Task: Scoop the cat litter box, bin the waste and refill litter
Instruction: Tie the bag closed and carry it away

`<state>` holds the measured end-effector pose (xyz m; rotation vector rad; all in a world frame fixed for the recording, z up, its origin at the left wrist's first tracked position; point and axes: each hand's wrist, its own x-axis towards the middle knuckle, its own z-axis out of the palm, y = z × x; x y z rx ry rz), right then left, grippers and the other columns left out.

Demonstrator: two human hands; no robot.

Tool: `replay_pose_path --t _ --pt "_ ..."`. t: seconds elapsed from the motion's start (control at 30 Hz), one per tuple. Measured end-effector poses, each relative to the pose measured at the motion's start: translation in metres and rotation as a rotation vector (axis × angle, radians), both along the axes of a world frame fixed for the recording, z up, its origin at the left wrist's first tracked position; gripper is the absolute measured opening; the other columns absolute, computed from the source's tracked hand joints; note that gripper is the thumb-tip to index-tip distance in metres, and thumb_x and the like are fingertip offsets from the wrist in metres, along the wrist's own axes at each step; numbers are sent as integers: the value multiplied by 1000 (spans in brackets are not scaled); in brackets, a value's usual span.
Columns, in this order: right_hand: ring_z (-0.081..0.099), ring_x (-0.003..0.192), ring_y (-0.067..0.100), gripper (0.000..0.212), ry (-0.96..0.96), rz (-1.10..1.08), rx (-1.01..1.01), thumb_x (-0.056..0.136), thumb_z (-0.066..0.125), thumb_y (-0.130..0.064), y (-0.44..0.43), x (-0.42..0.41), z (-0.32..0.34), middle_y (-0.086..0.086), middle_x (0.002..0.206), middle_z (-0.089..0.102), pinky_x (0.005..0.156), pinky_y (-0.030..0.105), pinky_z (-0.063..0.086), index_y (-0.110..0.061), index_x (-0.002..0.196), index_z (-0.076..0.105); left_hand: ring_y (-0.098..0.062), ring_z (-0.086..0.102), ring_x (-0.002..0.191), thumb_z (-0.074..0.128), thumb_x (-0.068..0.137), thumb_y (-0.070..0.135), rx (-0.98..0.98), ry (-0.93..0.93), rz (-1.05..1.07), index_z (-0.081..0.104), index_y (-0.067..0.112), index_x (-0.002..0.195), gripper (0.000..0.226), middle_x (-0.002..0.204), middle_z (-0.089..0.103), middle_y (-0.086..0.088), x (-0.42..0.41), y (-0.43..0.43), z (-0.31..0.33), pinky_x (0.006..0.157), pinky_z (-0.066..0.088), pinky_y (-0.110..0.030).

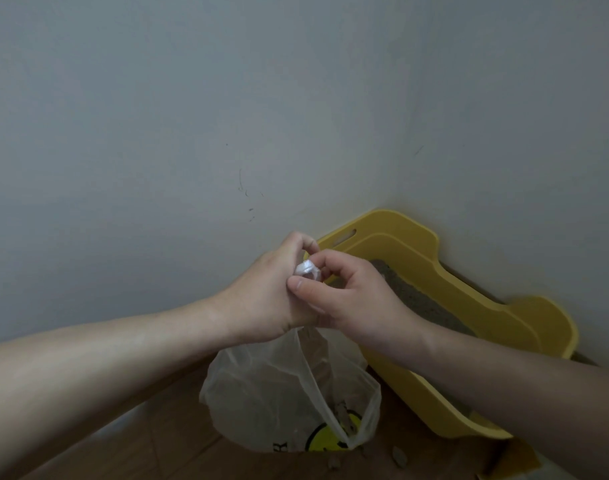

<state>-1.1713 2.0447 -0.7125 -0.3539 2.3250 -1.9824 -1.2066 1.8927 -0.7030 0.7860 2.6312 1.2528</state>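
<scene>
A translucent white plastic bag (261,386) with a yellow smiley print hangs in front of me, with brownish clumps at its bottom. Both hands hold its gathered top at mid-frame. My left hand (268,289) grips the twisted neck from the left. My right hand (351,296) pinches the bunched white plastic between thumb and fingers, touching the left hand. Behind and right of the hands stands the yellow litter box (476,306) in the room corner, with grey-brown litter (420,299) inside.
Grey walls meet in a corner just behind the box. The floor (140,452) is brown wood. A few litter clumps (398,457) lie on the floor below the bag. A piece of brown cardboard (517,462) sits at the lower right.
</scene>
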Motion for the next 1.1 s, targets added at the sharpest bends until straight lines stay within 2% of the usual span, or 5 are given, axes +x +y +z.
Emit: replay_pose_path --t 0.2,0.5,0.77,0.97,1.1 --pt "54 62 5 18 -69 -89 -36 97 58 -18 2 -4 -1 -1 70 58 56 23 44 -5 84 61 -31 71 86 91 54 27 291 -239 -57 47 44 96 63 96 71 -9 -3 -1 -5 80 56 -54" --pt "67 78 34 31 -205 -60 123 100 49 -39 13 -9 0 20 89 68 73 47 53 -8 97 55 -10 62 72 70 81 6 212 -152 -109 48 40 89 42 82 59 11 -4 -8 -8 66 50 -34" --pt "61 52 2 25 -228 7 42 104 44 -22 16 -3 7 4 72 61 49 15 47 1 107 52 -27 74 76 73 75 7 205 -144 -120 52 36 79 36 78 71 -4 -2 -5 -10 68 57 -46" --pt "63 56 15 24 -248 -14 7 102 50 -19 13 -5 8 10 70 64 55 23 51 4 106 55 -45 68 78 76 71 15 196 -116 -66 52 37 75 33 81 70 -20 -7 -4 -14 67 51 -61" --pt "61 52 16 26 -288 -163 5 95 62 -20 9 -8 5 11 80 65 51 26 50 0 109 55 -9 63 66 81 74 9 118 50 -23 56 35 70 36 73 67 11 -6 -5 -14 60 51 -33"
